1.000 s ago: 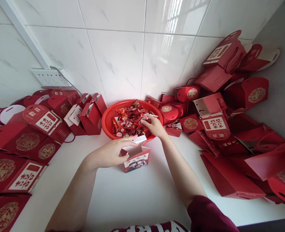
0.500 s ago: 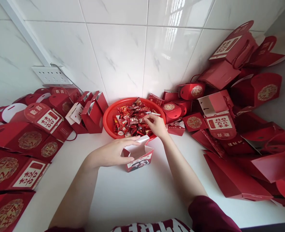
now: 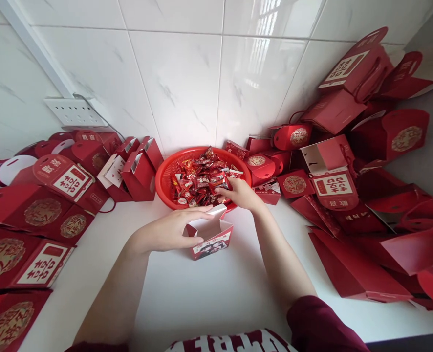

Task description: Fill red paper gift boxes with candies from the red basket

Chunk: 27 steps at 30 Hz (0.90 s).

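Observation:
My left hand (image 3: 172, 229) grips a small open candy box (image 3: 213, 246) from its left side, thumb at the front and fingers over the back edge. The box is red outside and white inside, with a picture of figures on its front, and it stands upright on the white table. My right hand (image 3: 243, 194) reaches into the right side of a red plastic basket (image 3: 163, 182). Its thumb and fingers close round a red wrapped candy (image 3: 220, 179) on top of a heap of wrapped candies (image 3: 198, 183).
Red gift boxes (image 3: 42, 210) stand in rows along the left. Several upright red boxes (image 3: 141, 171) stand left of the basket. A high pile of red boxes (image 3: 334, 188) fills the right side. Behind is a tiled wall (image 3: 183, 88) with a socket strip (image 3: 75, 111).
My right hand has dropped lower into the candies, and a red candy now shows between its fingers. My left hand and the small box have stayed in place.

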Available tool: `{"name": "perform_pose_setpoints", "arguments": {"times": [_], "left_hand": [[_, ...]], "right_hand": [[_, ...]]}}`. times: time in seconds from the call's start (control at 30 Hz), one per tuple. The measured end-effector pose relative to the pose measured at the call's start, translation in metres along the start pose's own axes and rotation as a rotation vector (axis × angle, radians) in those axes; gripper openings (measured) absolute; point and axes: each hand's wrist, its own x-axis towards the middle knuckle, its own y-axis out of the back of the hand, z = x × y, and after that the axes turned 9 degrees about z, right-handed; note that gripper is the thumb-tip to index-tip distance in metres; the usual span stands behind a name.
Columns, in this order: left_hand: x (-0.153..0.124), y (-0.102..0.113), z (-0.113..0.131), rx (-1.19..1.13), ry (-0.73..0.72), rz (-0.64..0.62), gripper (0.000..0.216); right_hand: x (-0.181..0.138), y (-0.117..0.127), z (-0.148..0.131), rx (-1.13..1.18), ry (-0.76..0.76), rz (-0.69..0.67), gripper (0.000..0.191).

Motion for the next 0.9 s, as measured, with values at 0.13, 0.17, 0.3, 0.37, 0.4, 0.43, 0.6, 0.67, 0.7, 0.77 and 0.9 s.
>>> {"name": "perform_pose_setpoints", "arguments": {"times": [0.13, 0.17, 0.3, 0.37, 0.4, 0.43, 0.6, 0.67, 0.7, 0.77, 0.9], "left_hand": [[0.001, 0.000, -0.001, -0.019, 0.019, 0.008, 0.056], [0.001, 0.000, 0.000, -0.023, 0.023, 0.011, 0.057], [0.002, 0.000, 0.002, -0.058, 0.017, 0.016, 0.060], [0.002, 0.000, 0.002, -0.059, 0.003, 0.021, 0.060], [0.002, 0.000, 0.002, -0.052, -0.001, 0.023, 0.059], [0.002, 0.000, 0.001, -0.042, 0.000, 0.028, 0.058], [0.002, 0.000, 0.004, -0.030, -0.042, 0.000, 0.053], [0.004, -0.001, 0.006, -0.022, -0.089, -0.028, 0.053], [0.006, -0.002, 0.007, -0.016, -0.114, -0.037, 0.055], [0.011, -0.004, 0.006, -0.014, -0.156, -0.039, 0.060], [0.019, -0.006, -0.001, -0.068, -0.154, -0.026, 0.052]], "right_hand": [[-0.019, 0.021, -0.019, 0.316, 0.059, -0.028, 0.024], [-0.024, 0.026, -0.026, 0.349, 0.087, -0.077, 0.026], [-0.048, 0.036, -0.055, 0.256, 0.166, -0.189, 0.027], [-0.059, 0.040, -0.067, 0.143, 0.215, -0.120, 0.021], [-0.063, 0.042, -0.072, 0.107, 0.232, -0.087, 0.019], [-0.067, 0.044, -0.075, 0.088, 0.242, -0.068, 0.019], [-0.059, 0.057, -0.055, 0.050, 0.196, 0.148, 0.021], [-0.045, 0.059, -0.032, -0.049, 0.109, 0.342, 0.023], [-0.037, 0.059, -0.020, -0.116, 0.048, 0.423, 0.024], [-0.021, 0.054, 0.002, -0.264, -0.065, 0.459, 0.028], [0.003, 0.031, 0.024, -0.563, -0.130, 0.260, 0.035]]}}
